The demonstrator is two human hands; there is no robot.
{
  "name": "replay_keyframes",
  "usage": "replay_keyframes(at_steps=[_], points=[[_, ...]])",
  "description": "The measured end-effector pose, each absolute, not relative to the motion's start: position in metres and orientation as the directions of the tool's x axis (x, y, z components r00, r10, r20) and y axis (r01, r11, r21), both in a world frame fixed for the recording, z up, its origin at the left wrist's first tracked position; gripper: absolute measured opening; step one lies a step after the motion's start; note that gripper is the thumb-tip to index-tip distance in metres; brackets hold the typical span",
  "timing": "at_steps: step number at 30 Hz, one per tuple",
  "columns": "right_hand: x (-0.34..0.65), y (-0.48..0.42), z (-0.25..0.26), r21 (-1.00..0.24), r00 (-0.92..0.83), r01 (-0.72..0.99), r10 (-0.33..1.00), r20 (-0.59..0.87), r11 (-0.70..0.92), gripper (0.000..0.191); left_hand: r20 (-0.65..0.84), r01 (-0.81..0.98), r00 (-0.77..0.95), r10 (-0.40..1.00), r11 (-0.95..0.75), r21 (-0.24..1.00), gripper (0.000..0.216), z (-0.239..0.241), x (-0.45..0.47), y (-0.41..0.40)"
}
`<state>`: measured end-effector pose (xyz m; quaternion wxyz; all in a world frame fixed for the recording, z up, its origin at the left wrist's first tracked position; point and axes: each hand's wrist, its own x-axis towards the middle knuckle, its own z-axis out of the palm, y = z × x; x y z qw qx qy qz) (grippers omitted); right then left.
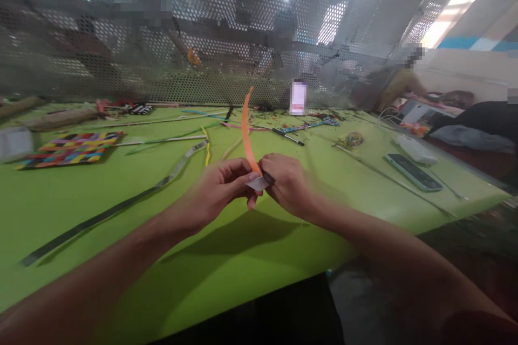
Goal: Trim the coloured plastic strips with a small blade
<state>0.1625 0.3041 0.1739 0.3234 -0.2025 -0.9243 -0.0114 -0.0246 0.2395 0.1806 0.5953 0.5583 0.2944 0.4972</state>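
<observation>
Above the green table, my left hand [220, 186] is closed in a pinch on the lower end of an orange strip [246, 129], which curves upward from the fingers. A short silver-grey strip [258, 184] lies at the left thumb and reaches to my right hand [285, 175]. The right hand is closed against its dark end, fingers curled. Its fingertips are partly hidden, so the exact grip is unclear. Both hands meet just off the tabletop and cast a shadow below. A long dark-grey strip [117, 202] lies on the table left of my hands.
On the left lies a multicoloured woven mat [75, 148]. Behind my hands are a pen [288, 137], a yellow strip [208, 145], loose scraps and a propped phone [298, 98] against the perforated screen [226, 48]. A dark handset [413, 171] and white box [415, 150] sit right.
</observation>
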Motion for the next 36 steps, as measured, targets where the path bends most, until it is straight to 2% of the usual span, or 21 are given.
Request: replay_keyframes(at_steps=[28,36], points=[[0.16,0.2982,0.1771,-0.079,-0.687,0.437,0.389,0.614,0.896,0.027,0.231,-0.306,0.353,0.907,-0.122,0.944,0.019,0.1814,-0.0248,0.2377],[0.1591,0.2975,0.1773,-0.115,-0.68,0.438,0.412,0.607,0.892,0.027,0.214,-0.317,0.335,0.918,-0.104,0.943,0.026,0.1822,-0.0233,0.2368]])
